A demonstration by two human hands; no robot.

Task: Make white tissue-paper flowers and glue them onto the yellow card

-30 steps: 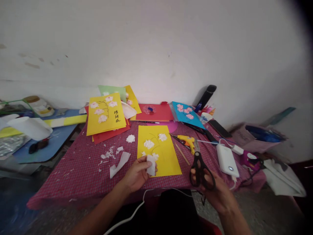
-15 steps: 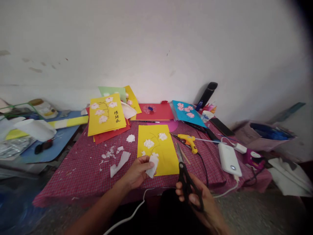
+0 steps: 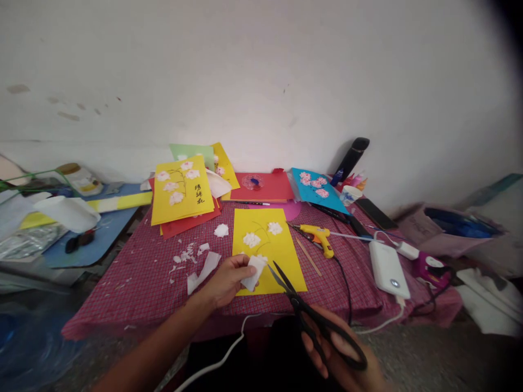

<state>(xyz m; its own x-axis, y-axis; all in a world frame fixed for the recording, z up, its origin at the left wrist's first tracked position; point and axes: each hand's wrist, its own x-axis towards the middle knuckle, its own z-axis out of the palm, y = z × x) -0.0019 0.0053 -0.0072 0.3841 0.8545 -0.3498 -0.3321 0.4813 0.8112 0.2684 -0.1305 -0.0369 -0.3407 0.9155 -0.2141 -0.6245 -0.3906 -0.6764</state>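
Observation:
Between thumb and fingers, my left hand (image 3: 232, 277) pinches a small folded piece of white tissue paper (image 3: 254, 271) over the lower left of a yellow card (image 3: 281, 267). My right hand (image 3: 339, 343) grips black-handled scissors (image 3: 295, 298), their blades parted and their tips just right of the tissue paper, not touching it. White paper flowers (image 3: 275, 228) and thin drawn stems show on the card. To its left lie a round white paper piece (image 3: 221, 230), a torn tissue strip (image 3: 204, 272) and several small scraps (image 3: 186, 255).
Right of the card are a yellow glue gun (image 3: 316, 235) with a black cord, a wooden stick (image 3: 309, 256) and a white power bank (image 3: 388, 269). Finished flower cards (image 3: 180, 190) are stacked back left. A blue card (image 3: 321, 190) and a paper cup (image 3: 350, 195) stand behind.
The scissors have swung from upright with closed blades to pointing left with blades apart, closer to the tissue paper. My left hand keeps its pinch. The view has shifted slightly.

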